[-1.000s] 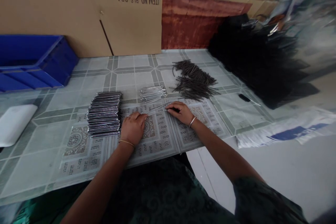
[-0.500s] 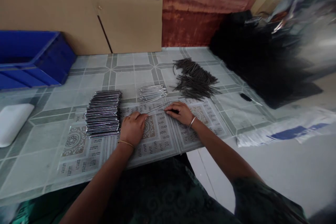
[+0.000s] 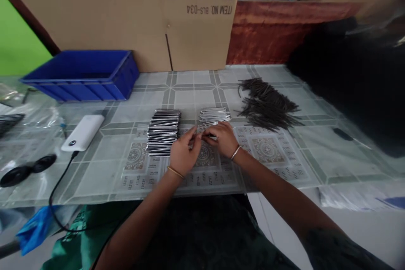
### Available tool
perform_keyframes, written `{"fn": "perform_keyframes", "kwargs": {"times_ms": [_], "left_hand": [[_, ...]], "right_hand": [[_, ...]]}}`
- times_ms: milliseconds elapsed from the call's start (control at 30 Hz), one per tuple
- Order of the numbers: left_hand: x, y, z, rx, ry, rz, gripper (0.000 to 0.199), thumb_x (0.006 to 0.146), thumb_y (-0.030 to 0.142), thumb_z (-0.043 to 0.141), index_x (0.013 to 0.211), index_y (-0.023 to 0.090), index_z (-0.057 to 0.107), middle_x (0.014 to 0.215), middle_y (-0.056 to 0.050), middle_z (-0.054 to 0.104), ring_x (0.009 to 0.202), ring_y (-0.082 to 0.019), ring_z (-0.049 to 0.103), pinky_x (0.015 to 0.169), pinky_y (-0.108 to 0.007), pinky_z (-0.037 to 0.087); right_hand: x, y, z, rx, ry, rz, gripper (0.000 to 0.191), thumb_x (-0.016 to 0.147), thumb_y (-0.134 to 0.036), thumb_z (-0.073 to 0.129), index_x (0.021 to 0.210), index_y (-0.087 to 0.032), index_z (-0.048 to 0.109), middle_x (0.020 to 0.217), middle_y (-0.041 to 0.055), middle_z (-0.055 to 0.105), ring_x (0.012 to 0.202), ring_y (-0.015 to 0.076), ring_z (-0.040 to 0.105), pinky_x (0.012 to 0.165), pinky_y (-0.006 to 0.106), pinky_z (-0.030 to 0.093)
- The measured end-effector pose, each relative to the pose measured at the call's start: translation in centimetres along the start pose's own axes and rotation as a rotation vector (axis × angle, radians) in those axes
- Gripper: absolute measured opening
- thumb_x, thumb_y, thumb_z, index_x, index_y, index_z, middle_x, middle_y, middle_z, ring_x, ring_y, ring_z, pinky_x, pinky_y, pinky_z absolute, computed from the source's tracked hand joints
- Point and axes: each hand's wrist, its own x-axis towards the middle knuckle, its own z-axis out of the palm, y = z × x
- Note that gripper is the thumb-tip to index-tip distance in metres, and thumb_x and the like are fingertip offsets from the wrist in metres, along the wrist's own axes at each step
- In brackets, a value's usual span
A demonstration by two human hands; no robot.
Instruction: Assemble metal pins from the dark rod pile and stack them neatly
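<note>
Curled narrow, our left hand (image 3: 186, 152) and right hand (image 3: 223, 138) converge; whether either pinch closes on something, we cannot tell. Just beyond them lie silver rods (image 3: 215, 115), likely light, stiff and slick, best taken near one end.

Left hand (image 3: 186, 151) beside right hand (image 3: 224, 138), fingers (image 3: 190, 133) bent, forearms (image 3: 272, 183) converging

Head view, single: set above the tabletop (image 3: 190, 93), facing forward and down, close range (left hand (image 3: 185, 152) and right hand (image 3: 226, 140) near mid-frame).
</note>
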Motion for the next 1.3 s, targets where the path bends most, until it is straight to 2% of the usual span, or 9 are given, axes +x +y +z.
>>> {"fn": "perform_keyframes", "kwargs": {"times_ms": [133,267,367,467,633,800,1000,1167,1300], "left_hand": [[0.3,-2.3,-3.5,-0.055,0.151,-0.009,0.042,0.095,0.036,0.051,0.131,0.017,0.056,0.114,-0.008,0.071,0.095,-0.017,0.070,0.088,-0.033,0.058],[0.4,-6.1,-6.4,0.096,0.353,0.007,0.047,0.097,0.041,0.046,0.137,0.016,0.051,0.138,-0.014,0.056,0.126,-0.022,0.055,0.110,-0.043,0.044],[0.4,-8.9,-6.9,0.089,0.333,-0.058,0.052,0.098,0.044,0.041,0.139,0.013,0.048,0.144,-0.017,0.049,0.137,-0.025,0.044,0.116,-0.046,0.036],[0.2,-10.8,-6.3,0.037,0.262,-0.101,0.057,0.098,0.049,0.039,0.141,0.013,0.045,0.147,-0.019,0.045,0.140,-0.027,0.039,0.118,-0.048,0.032],[-0.2,-10.7,-5.9,0.090,0.263,-0.049,0.064,0.097,0.051,0.038,0.148,0.012,0.034,0.154,-0.021,0.034,0.146,-0.030,0.027,0.120,-0.052,0.025],[-0.7,-5.7,-4.7,0.337,0.230,0.069,0.056,0.095,0.042,0.048,0.144,0.018,0.039,0.155,-0.017,0.033,0.144,-0.036,0.027,0.115,-0.060,0.027],[-0.2,-0.5,2.1,0.541,-0.250,0.231,0.033,0.094,0.025,0.045,0.122,0.018,0.061,0.127,-0.012,0.062,0.112,-0.032,0.058,0.092,-0.048,0.046],[1.1,-0.2,3.9,0.702,-0.335,0.203,0.030,0.095,0.022,0.039,0.105,0.017,0.067,0.108,-0.014,0.065,0.097,-0.033,0.061,0.079,-0.046,0.047],[1.3,-0.4,3.8,0.783,-0.314,0.239,0.030,0.095,0.020,0.036,0.100,0.014,0.066,0.101,-0.016,0.065,0.092,-0.031,0.061,0.077,-0.044,0.046]], "right_hand": [[4.3,-2.7,2.2,0.083,0.000,-0.003,0.016,0.091,-0.038,0.065,0.090,-0.025,0.074,0.089,0.0016,0.074,0.084,0.0184,0.066,0.083,0.031,0.041],[8.7,-6.3,6.0,0.058,-0.038,0.038,0.013,0.091,-0.035,0.065,0.095,-0.026,0.074,0.098,0.0005,0.073,0.095,0.0200,0.065,0.089,0.034,0.041],[10.4,-8.5,8.7,-0.020,-0.084,0.073,0.019,0.092,-0.040,0.062,0.095,-0.027,0.074,0.103,0.0028,0.071,0.103,0.0239,0.061,0.094,0.041,0.039],[10.6,-9.5,9.6,-0.072,-0.130,0.082,0.023,0.092,-0.043,0.060,0.104,-0.028,0.073,0.113,0.0054,0.067,0.109,0.0268,0.057,0.098,0.046,0.037],[7.2,-6.8,4.9,-0.166,-0.122,-0.012,0.025,0.097,-0.038,0.053,0.116,-0.029,0.067,0.118,0.0037,0.064,0.111,0.0231,0.056,0.101,0.041,0.036],[-0.2,1.1,-1.7,-0.366,-0.061,0.196,0.021,0.094,-0.025,0.056,0.110,-0.025,0.070,0.111,0.0073,0.068,0.104,0.0254,0.058,0.096,0.042,0.040],[-5.7,5.5,-3.6,-0.395,-0.121,0.214,0.034,0.094,-0.022,0.052,0.126,-0.026,0.063,0.128,0.0072,0.062,0.115,0.0265,0.054,0.099,0.045,0.041],[-7.3,8.5,-6.1,-0.476,0.065,0.351,0.038,0.093,-0.018,0.049,0.127,-0.024,0.063,0.128,0.0103,0.060,0.110,0.0286,0.053,0.095,0.046,0.043],[-7.6,11.1,-8.3,-0.514,-0.014,0.467,0.030,0.093,-0.021,0.053,0.119,-0.026,0.068,0.122,0.0100,0.063,0.107,0.0301,0.052,0.091,0.045,0.041]]}}
